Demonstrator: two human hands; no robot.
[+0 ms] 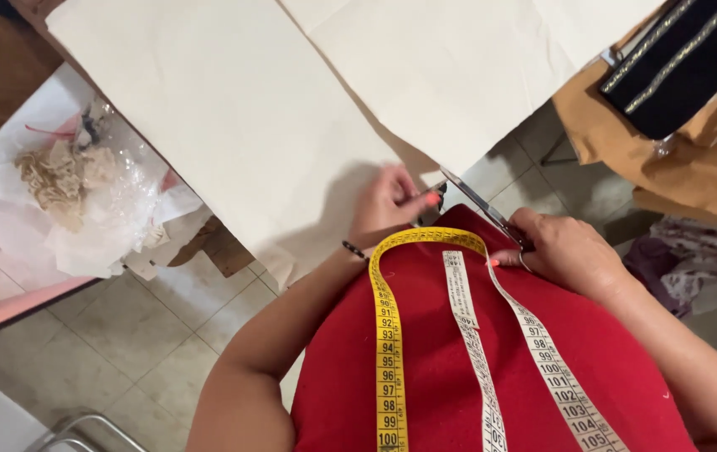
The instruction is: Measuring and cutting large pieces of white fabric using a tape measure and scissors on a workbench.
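Head view, looking down the person's own front. Right hand (566, 249) wrapped around the handles of a pair of scissors (480, 203), fingers closed on the grip; the blades point up and left, toward the near edge of a large cream sheet of fabric (233, 109) spread over the table. The tips sit at the mouth of a long cut that runs away across the cloth and splits it from a second cream piece (467, 59) on the right; brown table shows in the gap. Left hand (388, 205) lies on the near edge of the left sheet, just beside the blades, fingers bunched together and pressing or pinching the cloth, likely to keep it taut and flat against the blade; whether it grips the edge or only rests there, cannot tell. A measuring tape (389, 335), yellow on one face and white on the other, hangs round the neck over a red top (459, 368), kept within reach with both hands free. Left of the table, crumpled white paper and plastic scraps (82, 201) are piled on a lower surface. Upper right, tan cloth (668, 167) with a dark striped piece (685, 59) on it, well apart from the hands. Grey tiled floor (116, 335) below.
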